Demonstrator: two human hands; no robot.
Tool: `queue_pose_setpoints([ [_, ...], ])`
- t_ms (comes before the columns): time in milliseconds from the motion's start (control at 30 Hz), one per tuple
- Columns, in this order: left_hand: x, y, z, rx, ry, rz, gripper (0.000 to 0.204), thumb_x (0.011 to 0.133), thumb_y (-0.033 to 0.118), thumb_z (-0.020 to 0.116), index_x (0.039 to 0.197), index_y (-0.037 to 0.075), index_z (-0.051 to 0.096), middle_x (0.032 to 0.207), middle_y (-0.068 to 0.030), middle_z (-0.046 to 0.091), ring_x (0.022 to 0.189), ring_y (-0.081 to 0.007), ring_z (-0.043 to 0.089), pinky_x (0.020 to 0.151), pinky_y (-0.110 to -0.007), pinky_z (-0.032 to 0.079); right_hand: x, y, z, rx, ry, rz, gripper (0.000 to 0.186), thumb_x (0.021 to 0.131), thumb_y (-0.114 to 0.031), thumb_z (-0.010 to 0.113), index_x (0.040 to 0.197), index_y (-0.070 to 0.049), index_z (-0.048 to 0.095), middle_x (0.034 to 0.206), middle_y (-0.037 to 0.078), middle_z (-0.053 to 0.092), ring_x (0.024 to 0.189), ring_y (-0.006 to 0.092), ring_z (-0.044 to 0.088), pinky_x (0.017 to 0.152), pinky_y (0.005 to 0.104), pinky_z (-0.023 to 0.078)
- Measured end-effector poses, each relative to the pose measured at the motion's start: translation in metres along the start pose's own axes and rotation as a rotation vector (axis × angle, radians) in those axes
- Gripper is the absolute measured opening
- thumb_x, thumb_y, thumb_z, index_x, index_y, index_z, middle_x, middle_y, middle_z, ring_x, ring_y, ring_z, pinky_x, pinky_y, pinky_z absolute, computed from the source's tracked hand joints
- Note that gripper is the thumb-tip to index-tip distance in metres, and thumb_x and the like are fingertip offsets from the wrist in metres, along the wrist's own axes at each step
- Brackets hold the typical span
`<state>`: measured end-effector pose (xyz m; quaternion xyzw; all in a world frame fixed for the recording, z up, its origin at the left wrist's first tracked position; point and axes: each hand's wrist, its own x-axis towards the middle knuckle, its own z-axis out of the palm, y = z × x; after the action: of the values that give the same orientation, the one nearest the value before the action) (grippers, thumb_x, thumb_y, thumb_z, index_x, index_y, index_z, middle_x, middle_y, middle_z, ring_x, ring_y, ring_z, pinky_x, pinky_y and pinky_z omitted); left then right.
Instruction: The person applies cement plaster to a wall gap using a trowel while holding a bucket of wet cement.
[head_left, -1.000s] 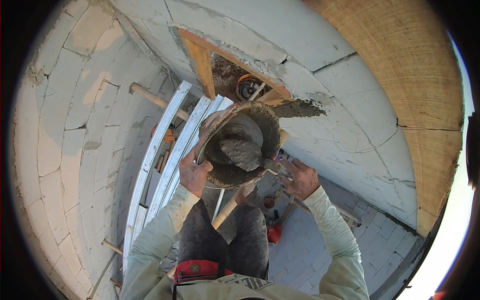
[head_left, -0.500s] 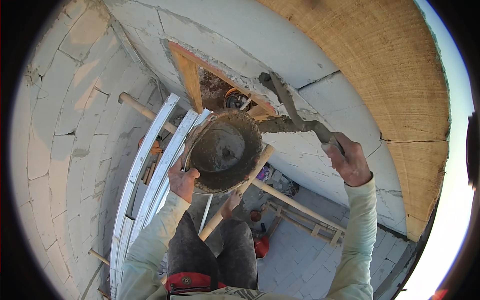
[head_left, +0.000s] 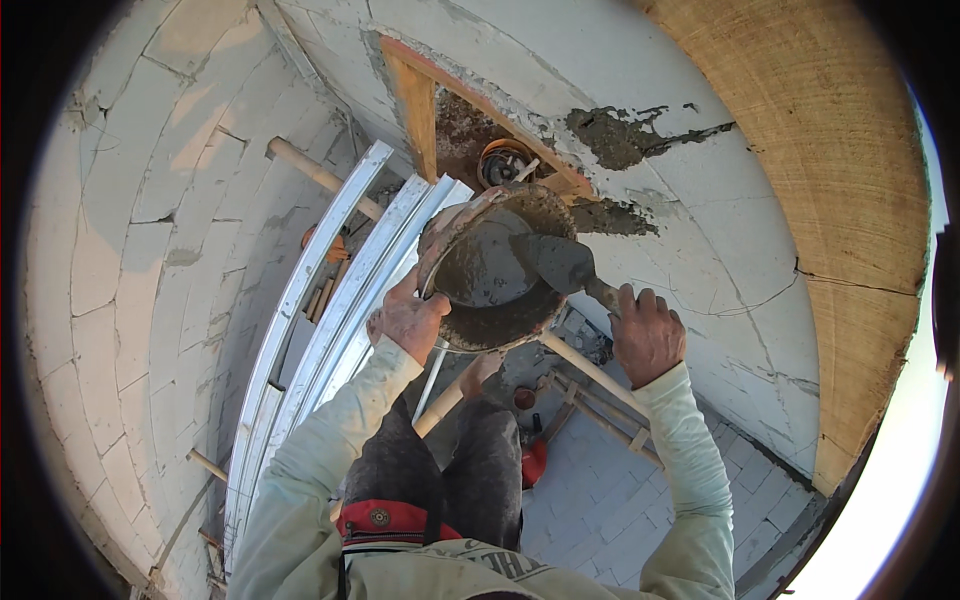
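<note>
My left hand grips the near left rim of a round, mortar-crusted bucket, holding it tilted in front of me. Wet grey mortar lies inside it. A trowel is in my right hand, the fingers closed round its handle. Its blade reaches over the bucket's right rim, with the tip over the mortar. Beyond the bucket, a rough patch of fresh mortar sticks to the block wall, and a smaller smear sits beside the wooden frame's corner.
A wooden frame is set in the wall, with another bucket seen through it. Long metal channels run along my left. Wooden poles cross below, over a lower floor. A large wooden piece curves along the right.
My right hand has brought the trowel from the wall down and left to the bucket. A mortar patch now shows where the blade was. The bucket has shifted slightly right in view.
</note>
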<state>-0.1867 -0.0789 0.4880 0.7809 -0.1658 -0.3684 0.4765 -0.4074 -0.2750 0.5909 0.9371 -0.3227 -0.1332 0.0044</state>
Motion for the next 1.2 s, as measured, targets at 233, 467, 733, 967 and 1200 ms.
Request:
queue_pose_setpoints([
  [233,-0.005,-0.002,-0.017,0.109,-0.043,0.132,0.065,0.075,0.014,0.062,0.139,0.021,0.053,0.108,-0.0169,0.068,0.095,-0.0266,0.066,0.088,-0.037,0.048,0.034,-0.035,0.073,-0.082,-0.058,-0.213,0.035,0.079,-0.019,0.064,0.109,-0.002,0.058,0.087,0.011,0.060,0.083,0.0267,0.066,0.067,0.0405,0.056],
  [467,0.009,0.009,-0.040,-0.229,0.009,0.070,0.067,0.065,0.000,0.055,0.132,-0.005,0.053,0.125,-0.0110,0.063,0.111,-0.0191,0.057,0.099,-0.027,0.040,0.027,-0.032,0.067,0.397,-0.092,-0.155,0.046,0.073,-0.024,0.074,0.116,-0.010,0.062,0.089,0.012,0.062,0.080,0.0327,0.066,0.068,0.0466,0.055],
  [733,0.024,-0.013,-0.054,-0.522,0.114,-0.055,0.072,0.061,-0.002,0.052,0.133,-0.007,0.051,0.128,-0.0110,0.059,0.113,-0.0203,0.056,0.100,-0.027,0.040,0.046,-0.029,-0.006,0.572,-0.088,-0.218,0.048,0.070,-0.023,0.077,0.112,-0.004,0.065,0.093,0.015,0.068,0.084,0.0350,0.067,0.074,0.0446,0.054],
  [967,0.036,-0.025,-0.030,-0.596,0.161,0.003,0.067,0.060,0.000,0.053,0.126,-0.006,0.056,0.116,-0.0077,0.062,0.102,-0.0186,0.057,0.091,-0.027,0.043,0.126,0.024,-0.045,0.845,-0.456,0.008,0.036,0.089,-0.031,0.063,0.100,0.003,0.064,0.061,0.004,0.055,0.052,0.0110,0.051,0.048,0.0279,0.042],
  [1200,0.032,-0.043,-0.046,-0.605,0.194,-0.068,0.070,0.060,0.000,0.053,0.129,-0.007,0.054,0.123,-0.0118,0.062,0.111,-0.0206,0.056,0.098,-0.028,0.041,0.030,0.013,-0.134,0.621,0.210,0.170,0.030,0.091,-0.023,0.061,0.104,0.005,0.058,0.062,0.014,0.056,0.052,0.0259,0.056,0.052,0.0357,0.043],
])
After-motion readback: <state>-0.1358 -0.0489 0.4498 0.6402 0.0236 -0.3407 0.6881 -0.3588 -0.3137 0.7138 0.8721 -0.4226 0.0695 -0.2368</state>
